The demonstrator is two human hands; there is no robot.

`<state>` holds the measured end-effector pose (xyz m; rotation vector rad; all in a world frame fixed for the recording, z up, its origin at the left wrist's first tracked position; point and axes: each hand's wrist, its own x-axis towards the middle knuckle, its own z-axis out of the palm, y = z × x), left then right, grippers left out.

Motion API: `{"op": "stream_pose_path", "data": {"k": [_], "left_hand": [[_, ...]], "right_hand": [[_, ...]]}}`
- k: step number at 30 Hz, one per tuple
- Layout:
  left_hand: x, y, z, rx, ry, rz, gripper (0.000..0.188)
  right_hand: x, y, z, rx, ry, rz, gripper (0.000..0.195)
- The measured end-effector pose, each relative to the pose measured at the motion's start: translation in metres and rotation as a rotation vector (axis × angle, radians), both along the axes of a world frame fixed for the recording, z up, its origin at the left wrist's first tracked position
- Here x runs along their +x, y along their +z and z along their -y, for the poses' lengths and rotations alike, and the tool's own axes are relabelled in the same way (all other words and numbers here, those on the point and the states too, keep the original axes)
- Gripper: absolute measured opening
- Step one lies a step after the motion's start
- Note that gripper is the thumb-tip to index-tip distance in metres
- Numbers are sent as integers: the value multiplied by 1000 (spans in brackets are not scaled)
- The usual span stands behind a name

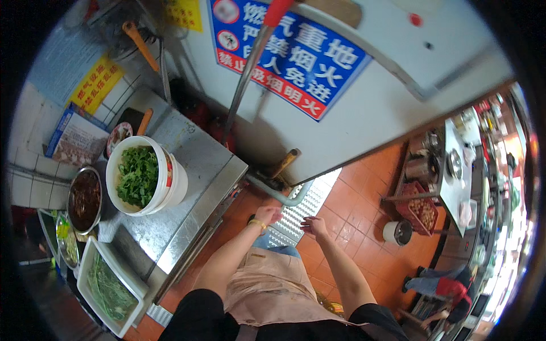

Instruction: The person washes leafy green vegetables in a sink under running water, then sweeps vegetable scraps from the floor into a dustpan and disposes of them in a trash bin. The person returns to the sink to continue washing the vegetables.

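Both of my hands hang in front of my tan apron (268, 277), above the floor. My left hand (268, 215), with a yellow band at the wrist, holds nothing and its fingers look extended. Beside it on the right, my right hand (315, 226) is also without anything in it, fingers apart. Beneath them runs a silvery perforated floor strip (313, 200). To the left stands a stainless steel counter (202, 170). On it sits a white plastic bucket (177, 185) with chopped leafy greens (137, 177) in its top.
Left of the bucket are a metal bowl of dark food (84, 200) and a white tub of green stalks (108, 290). A metal handle (247, 81) crosses before a sign bearing writing. At right are a red crate (420, 209), a white bucket (396, 232) and a person (448, 290).
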<state>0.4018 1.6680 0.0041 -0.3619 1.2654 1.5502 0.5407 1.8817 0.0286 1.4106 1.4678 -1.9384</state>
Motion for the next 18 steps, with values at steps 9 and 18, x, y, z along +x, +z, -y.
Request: {"op": "stream_pose_path", "data": {"k": [9, 18], "left_hand": [[-95, -33, -132, 26, 403, -93, 49], [-156, -28, -172, 78, 408, 232, 44]], "right_hand": [[-176, -93, -60, -88, -99, -24, 35], [-257, -124, -62, -775, -95, -365, 26]]}}
